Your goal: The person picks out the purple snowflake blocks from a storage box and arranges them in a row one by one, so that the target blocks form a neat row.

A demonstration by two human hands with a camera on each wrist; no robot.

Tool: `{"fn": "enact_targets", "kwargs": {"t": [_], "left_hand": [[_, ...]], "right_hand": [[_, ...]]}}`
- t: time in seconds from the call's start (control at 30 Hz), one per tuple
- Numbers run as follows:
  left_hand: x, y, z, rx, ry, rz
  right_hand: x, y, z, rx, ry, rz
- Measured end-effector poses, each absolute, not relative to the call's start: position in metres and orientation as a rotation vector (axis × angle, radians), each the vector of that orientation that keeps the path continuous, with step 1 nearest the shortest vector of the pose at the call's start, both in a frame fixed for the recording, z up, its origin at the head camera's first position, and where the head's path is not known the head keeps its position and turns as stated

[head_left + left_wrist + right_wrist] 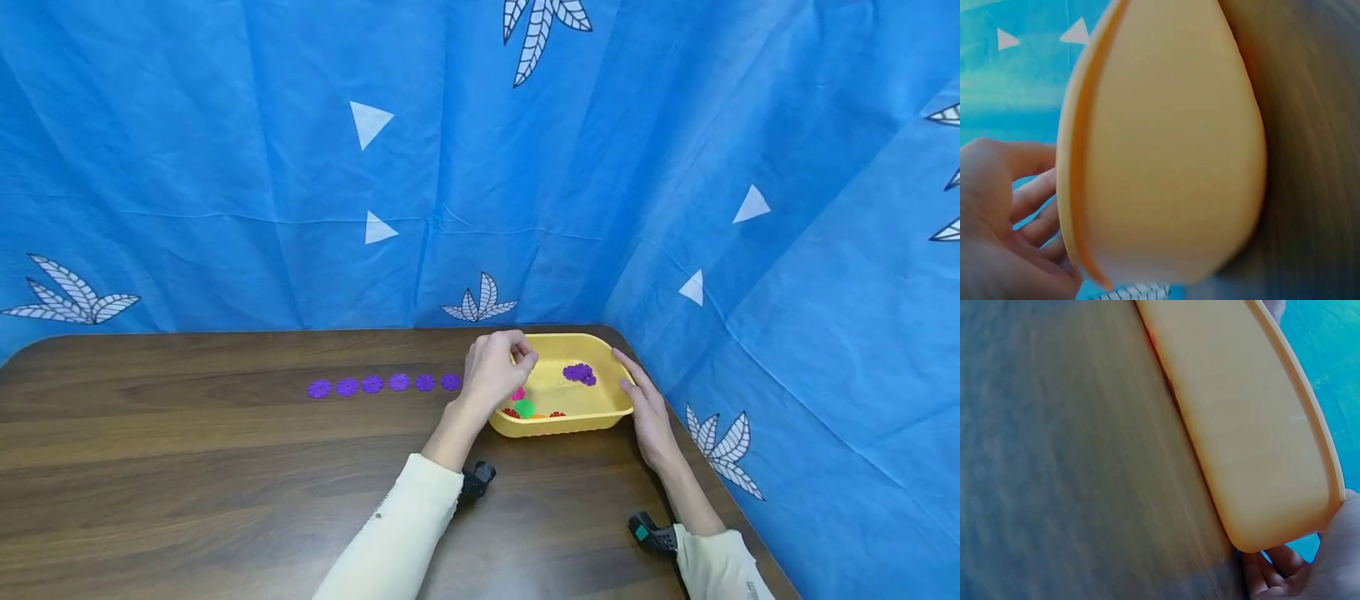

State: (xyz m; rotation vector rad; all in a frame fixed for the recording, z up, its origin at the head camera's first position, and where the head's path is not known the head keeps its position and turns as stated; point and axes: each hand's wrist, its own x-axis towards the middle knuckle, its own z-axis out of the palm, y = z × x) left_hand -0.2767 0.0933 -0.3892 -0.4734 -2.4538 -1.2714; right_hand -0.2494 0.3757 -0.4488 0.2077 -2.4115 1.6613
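Observation:
A yellow plastic basin (570,427) stands at the table's right end, with purple snowflake discs (579,373) toward its right side. Around the basin's right end, my right hand (651,421) grips it, thumb at the rim and fingers along the outer wall. My left hand (495,367) is over the basin's left end, fingers bent and thumb near the index finger. Whether something sits between those fingertips is hidden. In the left wrist view, the left hand's fingers (1038,194) pass behind the basin's rim (1079,156).
Several purple discs (372,384) lie in a row on the brown wooden table (187,467), left of the basin. A green disc (524,408) and pink, red and orange pieces are inside the basin's near left part. Blue cloth (300,167) hangs behind and to the right.

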Motion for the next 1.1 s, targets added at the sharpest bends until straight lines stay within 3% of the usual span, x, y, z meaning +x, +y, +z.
{"fn": "enact_targets", "kwargs": {"t": [0.5, 0.83, 1.1], "left_hand": [[-0.274, 0.185, -0.392, -0.660, -2.854, -1.149], [-0.283, 0.189, -0.399, -0.788, -3.114, -0.672], [-0.285, 0.191, -0.400, -0.531, -3.120, -0.716]], "right_hand": [[-0.251, 0.383, -0.451, 0.225, -2.399, 1.666], [-0.253, 0.376, -0.451, 0.235, -2.374, 1.685], [-0.252, 0.377, -0.451, 0.227, -2.369, 1.680]]}}
